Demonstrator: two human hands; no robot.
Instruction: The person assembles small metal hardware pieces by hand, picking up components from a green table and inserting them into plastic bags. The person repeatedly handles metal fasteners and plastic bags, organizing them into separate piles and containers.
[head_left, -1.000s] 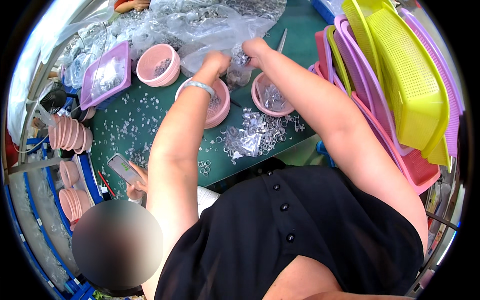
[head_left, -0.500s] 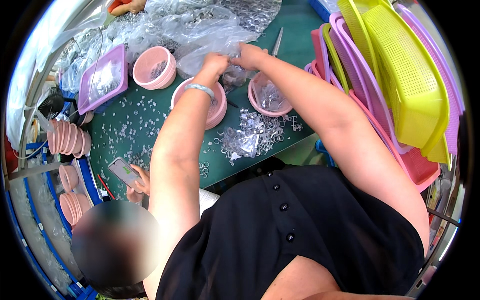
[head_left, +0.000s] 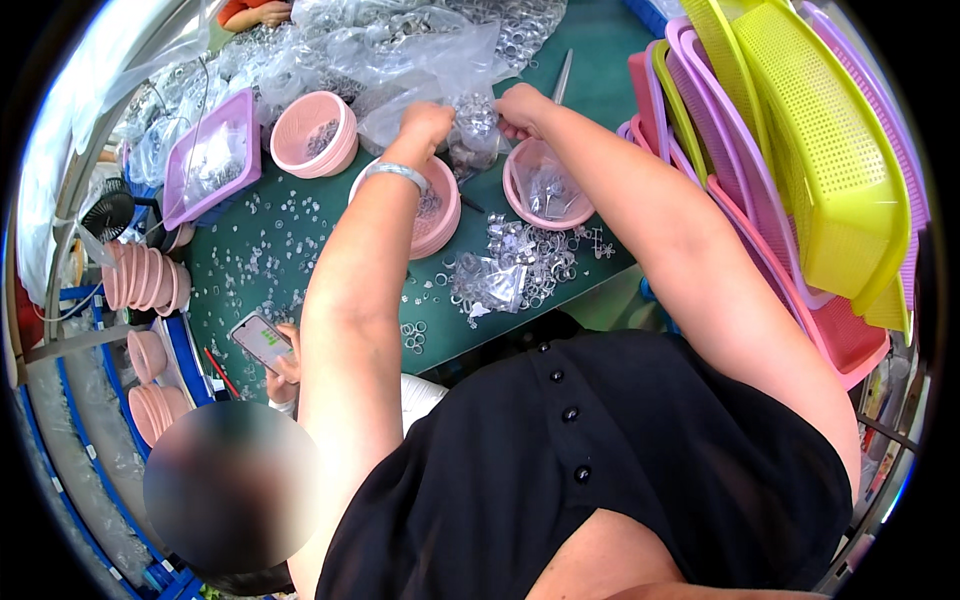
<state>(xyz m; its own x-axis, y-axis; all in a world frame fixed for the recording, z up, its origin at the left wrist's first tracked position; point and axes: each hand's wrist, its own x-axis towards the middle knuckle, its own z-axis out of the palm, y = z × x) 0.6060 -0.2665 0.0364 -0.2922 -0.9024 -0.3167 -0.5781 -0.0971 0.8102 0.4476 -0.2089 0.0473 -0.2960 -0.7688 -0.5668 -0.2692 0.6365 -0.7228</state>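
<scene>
Head view: compared with half a second ago, little changed; left hand [head_left: 428, 122] and right hand [head_left: 520, 106] still pinching small clear plastic bag of metal rings [head_left: 476, 128], hanging upright between two round pink plastic bowls: left bowl [head_left: 441, 213], right bowl [head_left: 545, 190] with rings. Loose rings on green table [head_left: 280, 250].

pink bowls [head_left: 432, 205] crowd hands, green table [head_left: 600, 55] open beyond

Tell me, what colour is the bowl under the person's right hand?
Pink. The bowl below the right hand shows best in the head view, on the green table.
</scene>
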